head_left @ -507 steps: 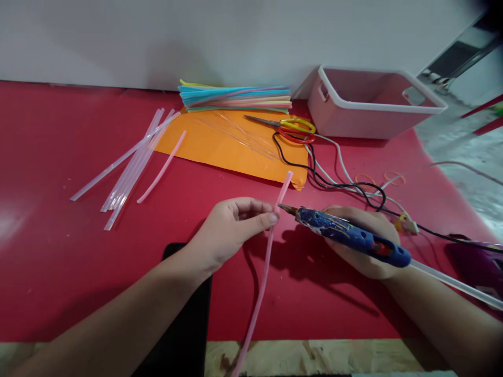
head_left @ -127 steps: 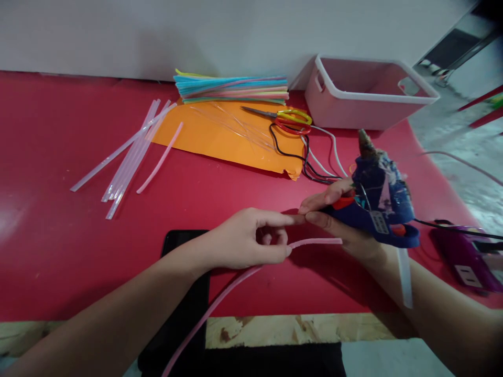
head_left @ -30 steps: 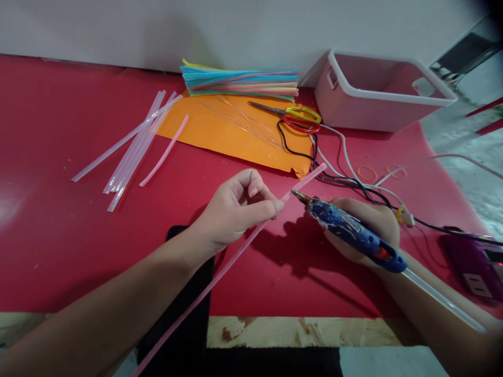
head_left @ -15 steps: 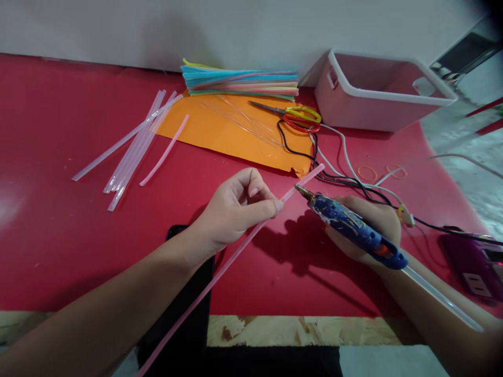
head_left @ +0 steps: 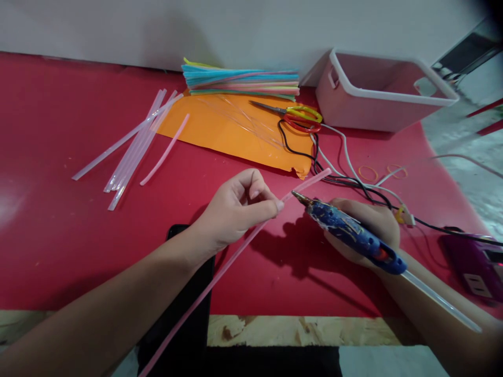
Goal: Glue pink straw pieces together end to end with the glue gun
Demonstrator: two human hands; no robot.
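Glue gun (head_left: 346, 226): blue plastic, rough and crusted near the front; nozzle (head_left: 300, 197) of dull, stained metal. Glue stick (head_left: 442, 302): translucent, smooth, glossy. Long pink strip (head_left: 220, 273): matt, soft-looking. Coloured bundle (head_left: 240, 81): likewise matt. Pale sticks (head_left: 132, 148): translucent plastic, smooth, bright highlights. Orange sheet (head_left: 220, 137): apparently paper, matt, crumpled at one corner. Scissors (head_left: 302, 116): metal blades, smooth plastic handles. Bin (head_left: 353, 112): smooth plastic, soft sheen. Tabletop (head_left: 98, 251): red, smooth, semi-gloss. Front edge (head_left: 306, 331): wood-flake board, coarse-patterned.

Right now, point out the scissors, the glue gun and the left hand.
scissors (head_left: 302, 113), head view, yellow handle
glue gun (head_left: 346, 225), head view, blue body
left hand (head_left: 236, 212), head view, back
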